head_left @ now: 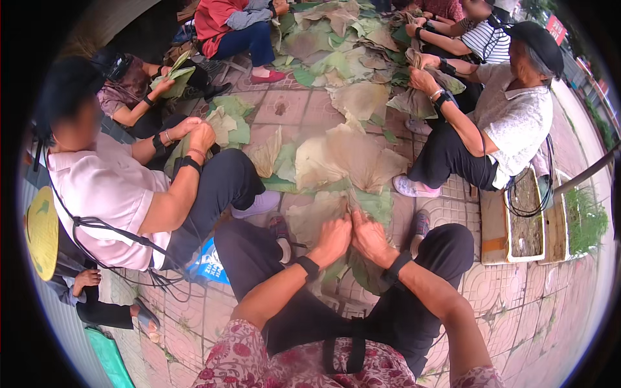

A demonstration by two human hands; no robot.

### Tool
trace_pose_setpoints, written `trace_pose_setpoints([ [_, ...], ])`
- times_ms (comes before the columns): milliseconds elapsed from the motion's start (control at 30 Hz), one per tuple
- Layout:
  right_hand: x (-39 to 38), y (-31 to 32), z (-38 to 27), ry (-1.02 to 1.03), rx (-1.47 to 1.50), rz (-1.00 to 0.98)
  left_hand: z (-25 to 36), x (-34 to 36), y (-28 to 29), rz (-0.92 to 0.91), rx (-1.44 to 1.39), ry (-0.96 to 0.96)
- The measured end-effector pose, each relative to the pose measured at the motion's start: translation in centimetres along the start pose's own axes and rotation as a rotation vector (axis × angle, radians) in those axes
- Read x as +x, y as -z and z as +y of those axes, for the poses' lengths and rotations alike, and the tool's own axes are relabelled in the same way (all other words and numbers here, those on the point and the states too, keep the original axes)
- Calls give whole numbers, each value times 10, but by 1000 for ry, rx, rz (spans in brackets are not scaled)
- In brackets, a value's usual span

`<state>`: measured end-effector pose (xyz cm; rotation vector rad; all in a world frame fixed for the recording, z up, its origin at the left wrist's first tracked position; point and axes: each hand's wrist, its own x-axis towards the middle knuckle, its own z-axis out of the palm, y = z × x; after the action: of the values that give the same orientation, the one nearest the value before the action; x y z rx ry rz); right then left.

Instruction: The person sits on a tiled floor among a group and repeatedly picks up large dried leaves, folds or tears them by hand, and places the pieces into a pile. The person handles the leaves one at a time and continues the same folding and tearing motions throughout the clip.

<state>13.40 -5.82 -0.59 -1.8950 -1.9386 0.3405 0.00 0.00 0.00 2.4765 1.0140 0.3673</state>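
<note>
Between my knees, my left hand (pixel 334 240) and my right hand (pixel 373 239) are closed side by side, thumbs up, on a large dried leaf (pixel 370 275) that looks like a lotus leaf. Its green-brown folds hang down below my fingers, and a gathered part rises above the thumbs. The fingertips themselves are hidden behind the hands. Just beyond lies a wide, wrinkled tan leaf (pixel 352 155) on the paving. A paler green-grey leaf (pixel 314 216) is close to my left hand; whether it is part of the held one I cannot tell.
More leaves (pixel 330 61) cover the tiled pavement (pixel 281 107) up the middle. Several people sit along both sides, handling leaves. At right stand foam planter boxes (pixel 495 226) with soil and green plants. A blue bag (pixel 210 264) lies by my left knee, near black cables (pixel 171 278).
</note>
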Motion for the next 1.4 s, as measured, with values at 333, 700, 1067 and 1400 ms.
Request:
trace_pose_setpoints([
  [333,-5,2,3,151,-136,18,-1,-7,-2,35,-58,-62],
  [700,-1,10,-1,160,-116,7,-1,-3,1,-1,-83,0],
  [1067,6,21,-3,246,-99,74,1,0,8,-31,-77,13],
  [1400,14,30,2,87,46,-2,16,9,37,46,-58,32],
])
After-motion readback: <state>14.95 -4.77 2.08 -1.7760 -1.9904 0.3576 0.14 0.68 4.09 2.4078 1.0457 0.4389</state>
